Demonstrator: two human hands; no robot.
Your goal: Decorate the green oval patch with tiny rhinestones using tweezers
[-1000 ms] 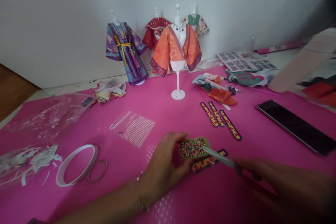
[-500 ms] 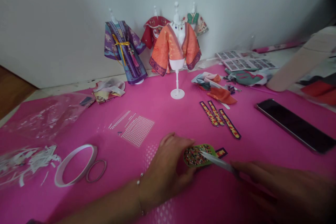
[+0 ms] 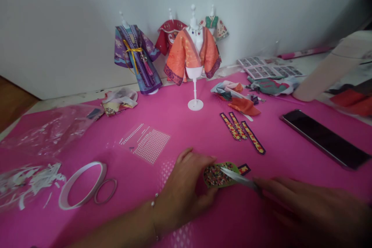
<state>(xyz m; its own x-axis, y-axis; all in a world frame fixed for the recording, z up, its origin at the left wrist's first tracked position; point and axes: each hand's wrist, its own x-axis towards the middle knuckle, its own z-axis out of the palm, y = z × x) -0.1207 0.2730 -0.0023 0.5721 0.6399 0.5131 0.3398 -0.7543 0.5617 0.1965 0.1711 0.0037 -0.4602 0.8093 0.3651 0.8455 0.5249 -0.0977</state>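
Note:
My left hand has its thumb and fingers closed around the left end of a small green tray, low at the middle of the pink mat. Tiny multicoloured beads cover the inside of the tray. In my right hand, blurred and dark at lower right, is a pair of pointed silver tweezers. Their tips are over the beads; contact with a bead is too small to make out. A yellow-and-red patterned strip with a dark border pokes out behind the tray's right end.
Several similar strips lie beyond the tray. A phone is at right, and a sheet of white stick-on dots at left beside tape rolls. Behind stand dress forms in small robes. A pale bottle leans at right.
The view has shifted slightly. My left hand keeps its hold on the tray, and the tweezers in my right hand have shifted a little left over the beads.

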